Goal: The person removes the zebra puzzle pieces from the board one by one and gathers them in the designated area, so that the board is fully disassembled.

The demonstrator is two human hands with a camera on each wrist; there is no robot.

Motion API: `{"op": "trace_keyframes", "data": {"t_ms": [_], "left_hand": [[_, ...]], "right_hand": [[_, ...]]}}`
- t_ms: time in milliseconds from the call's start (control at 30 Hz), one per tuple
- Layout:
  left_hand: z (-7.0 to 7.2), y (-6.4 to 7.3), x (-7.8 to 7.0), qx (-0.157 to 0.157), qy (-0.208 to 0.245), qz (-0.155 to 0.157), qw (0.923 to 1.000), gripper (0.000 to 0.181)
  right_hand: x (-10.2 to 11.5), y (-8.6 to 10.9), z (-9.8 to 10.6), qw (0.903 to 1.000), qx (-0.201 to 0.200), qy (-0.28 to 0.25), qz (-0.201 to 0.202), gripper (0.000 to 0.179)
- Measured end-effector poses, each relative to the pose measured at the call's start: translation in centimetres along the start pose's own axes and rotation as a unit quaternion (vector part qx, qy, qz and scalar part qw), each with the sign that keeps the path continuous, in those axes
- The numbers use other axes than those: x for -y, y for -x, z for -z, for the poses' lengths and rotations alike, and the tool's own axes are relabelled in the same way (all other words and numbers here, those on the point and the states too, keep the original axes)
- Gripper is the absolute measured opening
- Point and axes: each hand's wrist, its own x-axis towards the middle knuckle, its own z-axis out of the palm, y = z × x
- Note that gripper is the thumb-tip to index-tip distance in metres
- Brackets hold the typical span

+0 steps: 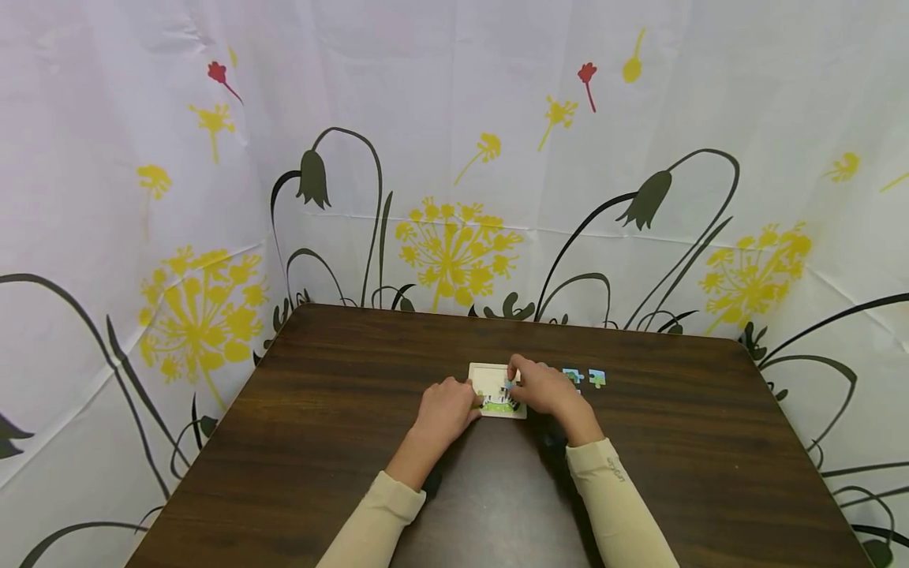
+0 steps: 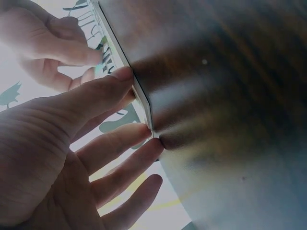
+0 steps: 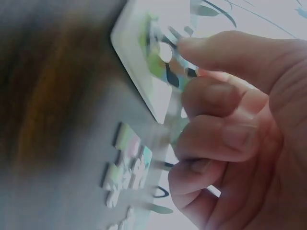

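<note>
A small pale jigsaw puzzle board [image 1: 490, 376] lies on the table, its lower part filled with pieces showing green ground and black-and-white stripes. At its left side my left hand [image 1: 443, 410] holds the frame, thumb and fingers at the edge; the thumb [image 2: 108, 88] lies along the rim in the left wrist view. Over the board's right part, my right hand [image 1: 543, 386] pinches a puzzle piece [image 3: 178, 69] between thumb and index finger, down at the filled area. Its other fingers are curled, and much of the piece is hidden behind the fingertips.
Several loose puzzle pieces [image 1: 597, 379] lie on the table just right of the board, partly hidden by the right hand. The dark wooden table [image 1: 341, 379] reaches back to a white flowered curtain [image 1: 454, 118].
</note>
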Motion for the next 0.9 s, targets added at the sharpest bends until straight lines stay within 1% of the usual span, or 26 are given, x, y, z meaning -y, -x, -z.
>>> {"op": "trace_keyframes", "data": {"t_ms": [100,233,400,533,700,900], "left_hand": [[0.0,0.0,0.0,-0.007,0.0,0.0,1.0,0.027],[0.1,-0.1,0.0,-0.016,-0.005,-0.001,0.9999,0.028],[0.0,0.0,-0.1,-0.013,-0.004,0.0,0.9999,0.032],[0.0,0.1,-0.1,-0.011,-0.004,0.002,0.9999,0.039],[0.0,0.1,-0.1,-0.012,-0.002,0.004,0.9999,0.045],[0.0,0.1,-0.1,-0.011,0.002,-0.001,0.9999,0.036]], "right_hand": [[-0.4,0.1,0.5,0.9998,-0.005,-0.012,0.013,0.009],[-0.8,0.2,1.2,0.9984,-0.003,-0.042,0.039,0.008],[-1.4,0.9,2.3,0.9945,0.004,-0.085,0.061,0.008],[-2.1,1.9,3.7,0.9913,-0.002,-0.112,0.068,0.008],[-3.8,3.0,5.6,0.9891,-0.028,-0.127,0.07,0.005],[-6.0,4.5,7.6,0.987,-0.046,-0.145,0.052,0.007]]}}
